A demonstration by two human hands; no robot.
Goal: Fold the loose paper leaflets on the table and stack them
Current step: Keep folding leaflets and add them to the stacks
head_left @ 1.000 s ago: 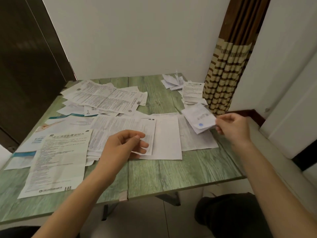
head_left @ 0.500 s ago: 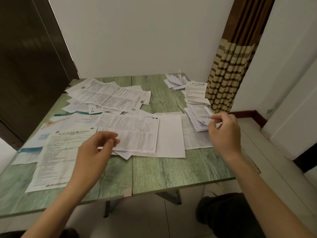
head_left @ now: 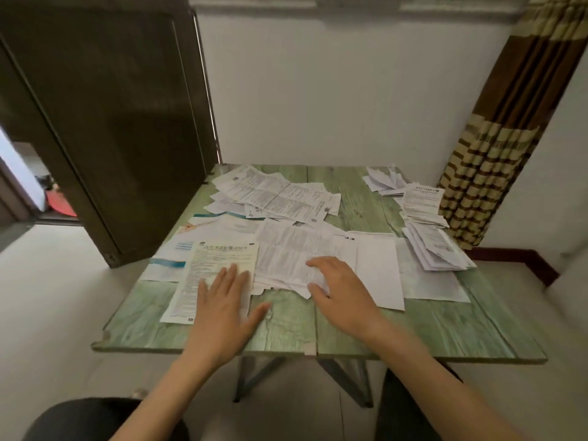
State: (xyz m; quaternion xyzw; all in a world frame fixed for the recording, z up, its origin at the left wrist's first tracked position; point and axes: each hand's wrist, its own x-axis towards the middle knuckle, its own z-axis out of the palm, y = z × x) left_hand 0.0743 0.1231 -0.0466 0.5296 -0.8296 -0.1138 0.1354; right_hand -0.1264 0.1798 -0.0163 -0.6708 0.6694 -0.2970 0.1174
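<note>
Green wood-grain table (head_left: 286, 332) strewn with loose white printed paper leaflets (head_left: 286, 249). Left hand (head_left: 222, 310), fingers spread flat, rests on a pale yellow leaflet (head_left: 219, 265), probably steadying it. Right hand (head_left: 343, 297) rests uncurled on white sheets, gripping nothing. Folded leaflet stack (head_left: 436, 249) sits far right.

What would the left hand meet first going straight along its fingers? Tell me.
The left hand lies flat on the yellowish leaflet; past its far edge, probably the white sheets behind.

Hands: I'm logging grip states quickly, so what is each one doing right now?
Left hand: open, flat on the yellowish leaflet.
Right hand: open, fingers spread on the white leaflets, holding nothing.
</note>
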